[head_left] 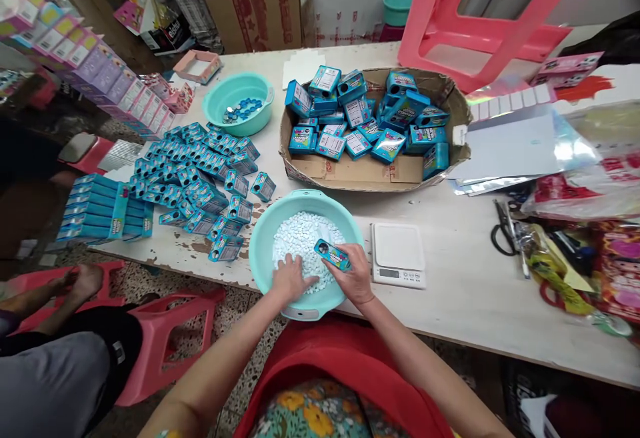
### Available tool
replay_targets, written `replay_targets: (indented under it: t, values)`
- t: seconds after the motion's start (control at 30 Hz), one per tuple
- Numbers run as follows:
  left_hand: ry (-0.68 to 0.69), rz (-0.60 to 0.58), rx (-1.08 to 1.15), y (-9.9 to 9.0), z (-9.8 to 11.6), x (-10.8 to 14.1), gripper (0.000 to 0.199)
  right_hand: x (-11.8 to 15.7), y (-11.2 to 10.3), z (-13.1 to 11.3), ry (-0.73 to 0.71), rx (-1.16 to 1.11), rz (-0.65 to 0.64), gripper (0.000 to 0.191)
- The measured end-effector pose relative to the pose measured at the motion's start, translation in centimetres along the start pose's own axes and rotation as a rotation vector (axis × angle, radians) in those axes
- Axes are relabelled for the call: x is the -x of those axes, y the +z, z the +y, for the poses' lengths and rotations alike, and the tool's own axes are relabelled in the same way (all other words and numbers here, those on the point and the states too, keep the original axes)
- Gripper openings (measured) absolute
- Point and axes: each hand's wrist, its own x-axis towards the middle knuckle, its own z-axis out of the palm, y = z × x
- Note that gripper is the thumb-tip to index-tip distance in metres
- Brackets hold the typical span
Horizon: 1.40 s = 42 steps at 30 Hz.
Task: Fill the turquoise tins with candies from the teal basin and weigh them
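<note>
A turquoise basin point(257, 251) stands at the table's front edge, holding a heap of small white candies point(295, 233). My left hand point(291, 279) rests in the heap with its fingers spread, the tips partly among the candies. Over the basin's right side, my right hand point(356, 277) grips a small blue candy box point(332, 255), tilted, with a dark round hole at its upper left end. Just beyond that box is a pale, blurred thing point(326, 233) that I cannot make out. A white digital scale point(399, 255) sits right of the basin.
Many blue boxes with round holes point(200, 165) stand at left. Behind the basin, a cut-down carton point(350, 170) holds more boxes. A second turquoise basin point(265, 108) contains blue and silvery caps. Scissors point(504, 228) and plastic packets lie right. Another person point(60, 371) sits at left.
</note>
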Motion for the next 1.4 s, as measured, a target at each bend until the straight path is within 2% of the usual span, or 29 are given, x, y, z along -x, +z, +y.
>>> replay_targets:
  t: [0.07, 0.1, 0.2, 0.27, 0.37, 0.47, 0.6, 0.67, 0.7, 0.87, 1.0, 1.13, 1.27, 1.4]
  values:
    - [-0.018, -0.056, 0.232, 1.1, 2.0, 0.7, 0.067, 0.0, 0.1, 0.0, 0.005, 0.007, 0.009, 0.029]
    - [-0.011, -0.067, 0.404, 1.6, 2.9, 0.7, 0.06, 0.0, 0.1, 0.0, 0.009, 0.011, 0.013, 0.029]
    - [0.042, -0.067, 0.857, 2.5, 5.3, 0.0, 0.027, -0.1, 0.2, 0.0, 0.024, 0.016, 0.035, 0.028]
    - [0.076, -0.086, 0.984, 2.6, 6.0, -0.7, 0.013, -0.3, 0.1, -0.2, 0.044, 0.002, 0.036, 0.027]
    - [0.105, -0.15, 1.08, 1.6, 5.2, -1.3, 0.013, -0.8, -0.6, -1.3, 0.106, -0.049, 0.053, 0.028]
    - [0.116, -0.241, 1.203, -0.1, 2.8, -1.3, 0.019, -1.5, -1.5, -2.7, 0.169, -0.099, 0.096, 0.033]
    - [-0.106, -0.395, 1.646, -2.4, 0.1, -1.6, 0.029, -2.2, -1.5, -3.3, 0.157, -0.094, 0.009, 0.031]
    - [-0.184, -0.337, 1.794, -3.6, -0.1, -1.7, 0.029, -2.2, -1.1, -3.0, 0.137, -0.058, -0.065, 0.03]
    - [-0.167, -0.269, 1.833, -4.3, 0.1, -1.7, 0.027, -2.2, -0.9, -2.8, 0.131, -0.034, -0.095, 0.03]
    - [0.144, 0.087, 1.867, -7.6, 2.7, -0.6, 0.021, -1.3, 0.2, -2.6, 0.105, 0.085, -0.233, 0.026]
    - [0.203, 0.287, 1.862, -8.7, 4.6, 0.1, 0.019, -1.2, 0.5, -3.8, 0.125, 0.077, -0.295, 0.026]
    - [0.223, 0.415, 1.867, -9.1, 5.4, 0.2, 0.019, -1.8, 0.0, -5.0, 0.131, 0.057, -0.275, 0.027]
    - [0.148, 0.43, 1.844, -9.3, 6.0, 0.1, 0.024, -2.1, -0.2, -5.0, 0.151, 0.064, -0.272, 0.027]
    - [0.141, 0.453, 1.847, -9.3, 6.2, 0.3, 0.027, -2.1, -0.2, -4.8, 0.141, 0.043, -0.27, 0.029]
